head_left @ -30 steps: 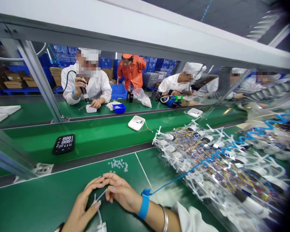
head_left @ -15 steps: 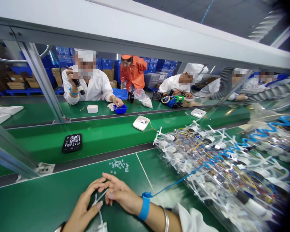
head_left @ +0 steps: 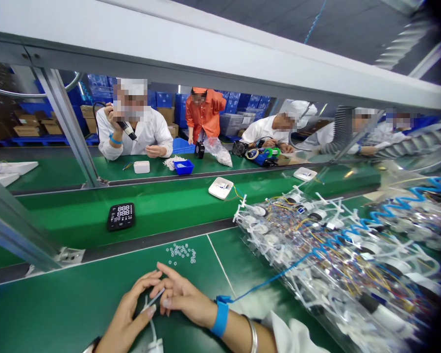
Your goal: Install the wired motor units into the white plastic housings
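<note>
Close to the bench's near edge, my left hand (head_left: 130, 311) pinches a thin, whitish branched tube (head_left: 152, 326) between thumb and fingers. The tube's lower end runs into a white part (head_left: 155, 346) cut off by the bottom of the view. My right hand (head_left: 187, 299), with a blue wrist strap (head_left: 219, 317), closes its thumb and fingers around the tube's upper right branch; its index finger points up toward my left fingertips. Small white rings (head_left: 182, 251) lie scattered on the green bench just beyond my hands.
Right of me, clear trays (head_left: 316, 245) hold many wired white parts, with a blue coiled cord (head_left: 389, 201) across them. On the green conveyor (head_left: 172, 196) lie a black display panel (head_left: 121, 216) and white shells (head_left: 221, 188). A metal post (head_left: 64, 122) stands left. Co-workers sit opposite.
The display panel and white shells have shifted right along the conveyor. A co-worker's hand opposite has left the blue bin and drawn back toward the body. My hands hold nearly the same pose.
</note>
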Demonstrator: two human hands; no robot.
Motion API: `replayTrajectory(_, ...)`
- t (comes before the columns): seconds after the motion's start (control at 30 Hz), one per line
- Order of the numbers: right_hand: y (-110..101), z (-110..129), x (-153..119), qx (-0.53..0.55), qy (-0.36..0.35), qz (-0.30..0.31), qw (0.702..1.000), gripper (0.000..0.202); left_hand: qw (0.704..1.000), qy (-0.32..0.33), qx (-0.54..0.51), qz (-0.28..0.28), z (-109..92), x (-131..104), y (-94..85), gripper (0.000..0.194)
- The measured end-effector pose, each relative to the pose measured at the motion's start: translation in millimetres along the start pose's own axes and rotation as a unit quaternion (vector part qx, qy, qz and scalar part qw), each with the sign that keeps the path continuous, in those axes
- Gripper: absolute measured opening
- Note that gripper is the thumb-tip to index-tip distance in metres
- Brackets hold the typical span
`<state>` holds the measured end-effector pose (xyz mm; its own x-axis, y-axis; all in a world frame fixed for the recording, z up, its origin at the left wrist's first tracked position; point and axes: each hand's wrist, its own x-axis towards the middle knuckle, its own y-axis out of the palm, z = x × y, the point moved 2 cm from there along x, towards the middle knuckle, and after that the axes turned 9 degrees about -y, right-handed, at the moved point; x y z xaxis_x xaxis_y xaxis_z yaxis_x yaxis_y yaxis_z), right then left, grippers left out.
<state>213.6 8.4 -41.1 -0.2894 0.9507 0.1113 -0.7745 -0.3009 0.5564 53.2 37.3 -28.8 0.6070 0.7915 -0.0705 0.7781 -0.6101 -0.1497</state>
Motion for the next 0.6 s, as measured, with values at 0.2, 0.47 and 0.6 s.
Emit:
replayTrajectory(0.2,1,3,-1,-0.007,-0.008,0.003,1.0,0.082,0.998,-0.028,-0.051,-0.033,-7,1,-1.7,0.038)
replayTrajectory(0.47,0,2,-1,-0.005,-0.012,0.0,1.0,0.082,0.998,-0.03,-0.048,-0.032,-7,1,-1.5,0.038)
replayTrajectory(0.6,-1,0,-1,-0.014,-0.006,0.001,1.0,0.085,0.999,-0.006,-0.02,-0.025,-3,0,-0.3,0.038)
